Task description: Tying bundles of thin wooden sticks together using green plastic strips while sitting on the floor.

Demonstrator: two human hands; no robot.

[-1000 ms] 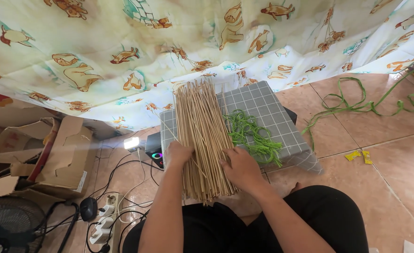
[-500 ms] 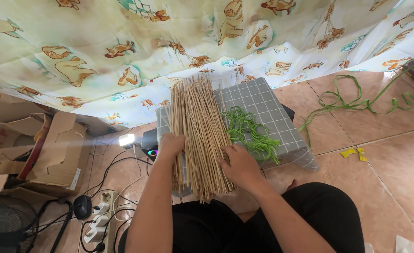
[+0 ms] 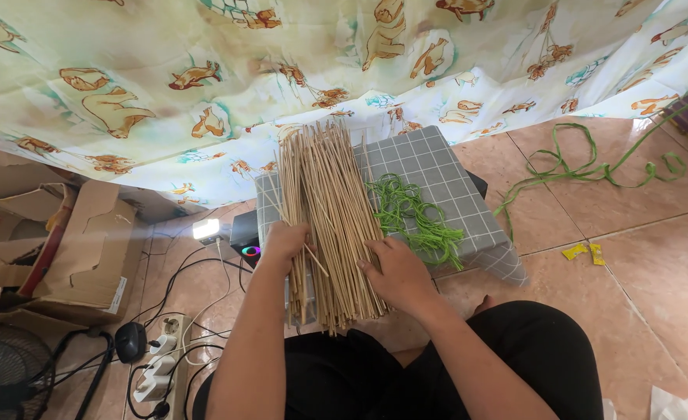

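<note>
Near ends of the bundle of thin bamboo sticks (image 3: 327, 225) partly hidden under the left hand (image 3: 284, 243) and right hand (image 3: 394, 272). Black fan (image 3: 1, 375) cut off at the lower left corner, torn cardboard box (image 3: 56, 249) cut off at the left edge. Power strip (image 3: 157, 373) half lost at the bottom edge, yellow wrappers (image 3: 583, 252) too small to tell apart.

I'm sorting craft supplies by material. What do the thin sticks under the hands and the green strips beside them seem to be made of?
Sticks: likely bamboo or wood, matte pale tan, straight, stiff. Green strips: probably plastic strapping or ribbon, flat, slightly glossy, curling loosely.
</note>
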